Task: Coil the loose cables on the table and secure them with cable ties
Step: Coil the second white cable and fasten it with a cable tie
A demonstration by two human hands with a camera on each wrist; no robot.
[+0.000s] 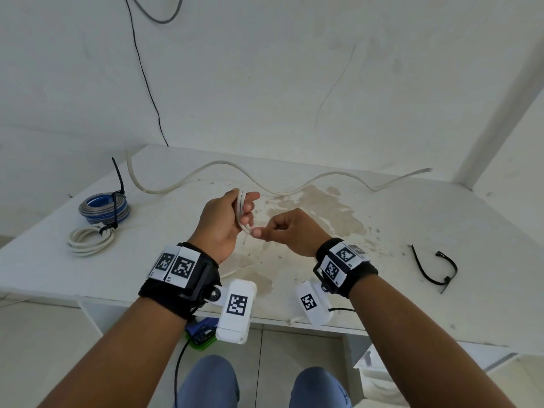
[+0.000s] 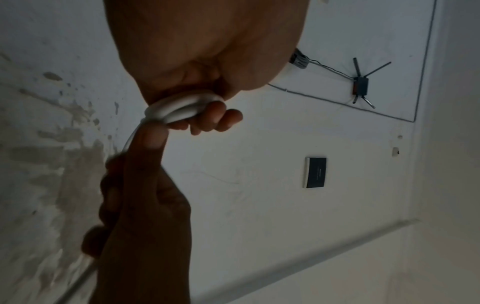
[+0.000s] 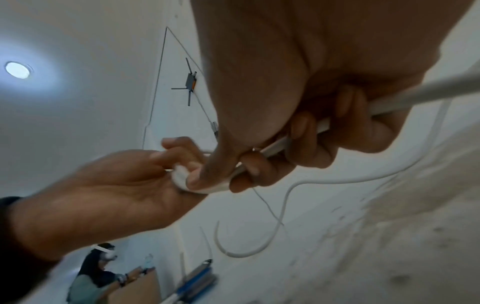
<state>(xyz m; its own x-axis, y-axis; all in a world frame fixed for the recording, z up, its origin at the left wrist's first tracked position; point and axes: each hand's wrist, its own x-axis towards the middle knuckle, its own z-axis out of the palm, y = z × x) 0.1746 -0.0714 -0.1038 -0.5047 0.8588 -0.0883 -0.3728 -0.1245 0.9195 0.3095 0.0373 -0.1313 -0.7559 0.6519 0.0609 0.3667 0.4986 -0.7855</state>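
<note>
My left hand (image 1: 223, 222) held small loops of the white cable (image 1: 242, 209) above the stained table (image 1: 412, 219), fingers curled round them. My right hand (image 1: 290, 231) pinched the cable just below the loops. No legible writing; wristbands carried square coded markers only. Right of my hands lay a black cable tie (image 1: 435, 267). Left, two tied coils: white coil (image 1: 89, 240), blue-grey coil (image 1: 103, 208). Beyond my hands, the cable's loose length snaked across the table.
</note>
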